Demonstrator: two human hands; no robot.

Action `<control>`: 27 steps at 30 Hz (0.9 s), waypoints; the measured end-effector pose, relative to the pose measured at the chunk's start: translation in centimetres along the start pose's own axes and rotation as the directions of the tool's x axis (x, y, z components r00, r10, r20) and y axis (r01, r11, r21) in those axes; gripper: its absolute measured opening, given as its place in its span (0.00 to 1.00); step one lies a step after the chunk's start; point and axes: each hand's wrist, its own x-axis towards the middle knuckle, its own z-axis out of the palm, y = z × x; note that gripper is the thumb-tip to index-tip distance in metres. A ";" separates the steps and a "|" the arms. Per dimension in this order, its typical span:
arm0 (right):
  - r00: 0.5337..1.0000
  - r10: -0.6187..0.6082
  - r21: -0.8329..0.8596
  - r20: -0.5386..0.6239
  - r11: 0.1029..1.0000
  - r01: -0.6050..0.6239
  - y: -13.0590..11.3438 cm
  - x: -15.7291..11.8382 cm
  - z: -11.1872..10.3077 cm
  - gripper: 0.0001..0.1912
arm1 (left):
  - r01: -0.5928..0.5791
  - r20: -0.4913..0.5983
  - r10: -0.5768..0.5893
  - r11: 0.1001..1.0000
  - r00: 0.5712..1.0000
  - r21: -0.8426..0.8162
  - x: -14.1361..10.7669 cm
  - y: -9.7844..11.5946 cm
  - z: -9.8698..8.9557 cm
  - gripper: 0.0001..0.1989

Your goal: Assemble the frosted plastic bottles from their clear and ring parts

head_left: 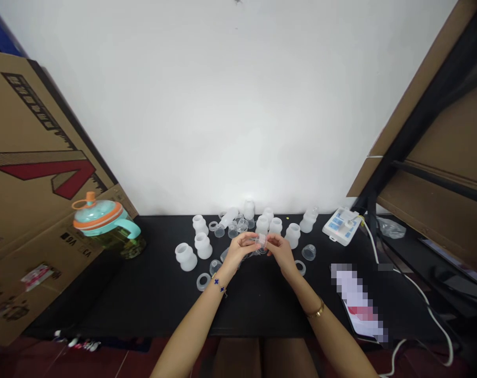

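Over the middle of the black table, my left hand and my right hand meet at a small clear plastic piece. The fingers of both are closed on it from either side; its exact kind is too small to make out. Around them stand several frosted white bottles without caps, such as a bottle at the left and a bottle at the right. A ring collar and a clear dome cap lie by my left wrist. Another dome cap rests right of my right hand, with a ring partly behind that wrist.
A teal and orange lidded jug stands at the left before a cardboard box. On the right are a white case, a phone with a blurred screen, and a white cable. A white wall closes off the back.
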 end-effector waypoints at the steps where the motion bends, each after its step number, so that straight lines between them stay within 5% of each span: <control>1: 1.000 -0.001 0.000 0.002 1.000 0.001 0.0 0.0 0.0 0.18 | 0.000 0.001 0.000 1.000 1.000 0.001 0.0 0.0 0.0 0.23; 27: 1.000 -0.006 -0.048 0.027 0.999 0.007 0.3 0.3 -0.1 0.16 | 0.010 0.025 -0.010 1.000 1.000 -0.002 -0.2 0.5 0.3 0.22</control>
